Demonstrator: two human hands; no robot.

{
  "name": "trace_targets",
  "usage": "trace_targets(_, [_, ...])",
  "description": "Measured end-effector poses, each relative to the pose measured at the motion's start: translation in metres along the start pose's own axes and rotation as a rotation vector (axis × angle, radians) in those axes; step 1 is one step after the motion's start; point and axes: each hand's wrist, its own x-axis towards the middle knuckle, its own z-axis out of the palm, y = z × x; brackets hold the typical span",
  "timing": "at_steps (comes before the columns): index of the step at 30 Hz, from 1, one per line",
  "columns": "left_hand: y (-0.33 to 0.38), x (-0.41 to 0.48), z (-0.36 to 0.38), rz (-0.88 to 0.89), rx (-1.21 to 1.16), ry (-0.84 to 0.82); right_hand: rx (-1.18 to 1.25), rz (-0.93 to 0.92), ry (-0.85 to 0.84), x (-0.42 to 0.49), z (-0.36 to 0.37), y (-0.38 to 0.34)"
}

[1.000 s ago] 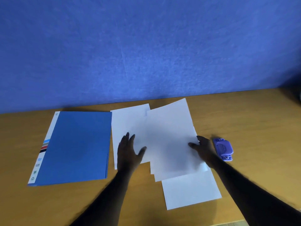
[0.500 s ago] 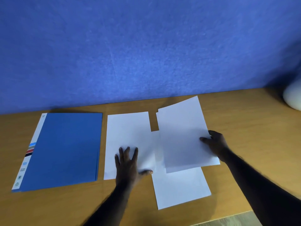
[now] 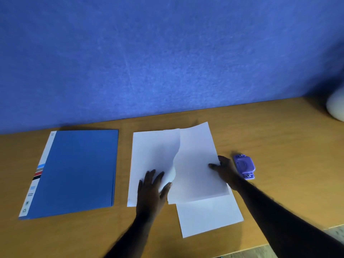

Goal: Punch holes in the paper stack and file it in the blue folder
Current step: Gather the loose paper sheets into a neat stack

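While overlapping unevenly, white sheets (image 3: 195, 164) buckle.

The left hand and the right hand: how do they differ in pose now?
The left hand lies with fingers spread on the left sheet, its thumb under a curled edge; the right hand grips the top sheet at its right edge, beside the purple hole punch. Both touch paper.
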Motion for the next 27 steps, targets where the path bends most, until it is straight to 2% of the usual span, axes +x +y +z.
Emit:
trace_targets(11, [0.065, -0.028, 0.026, 0.074, 0.088, -0.120, 0.224, 0.115, -0.183, -0.013, 0.051, 0.000])
trace_targets(14, [0.081, -0.036, 0.032, 0.120, 0.031, -0.110, 0.113, 0.065, -0.108, -0.019, 0.061, 0.002])
trace_targets(17, [0.079, -0.037, 0.030, 0.125, -0.065, 0.000, -0.020, 0.013, -0.040, -0.018, 0.058, 0.005])
trace_targets(20, [0.062, -0.030, 0.015, -0.001, -0.166, 0.180, -0.059, -0.030, 0.004, -0.013, 0.041, 0.002])
trace_targets(22, [0.047, -0.023, 0.010, -0.146, -0.171, 0.248, -0.042, -0.057, 0.036, -0.013, 0.023, -0.005])
trace_targets(25, [0.042, -0.013, 0.009, -0.434, -0.063, 0.092, -0.038, -0.092, 0.128, -0.012, -0.009, -0.015])
trace_targets(27, [0.056, -0.008, 0.008, -0.555, -0.006, -0.036, -0.012, -0.099, 0.168, -0.014, -0.029, -0.020])
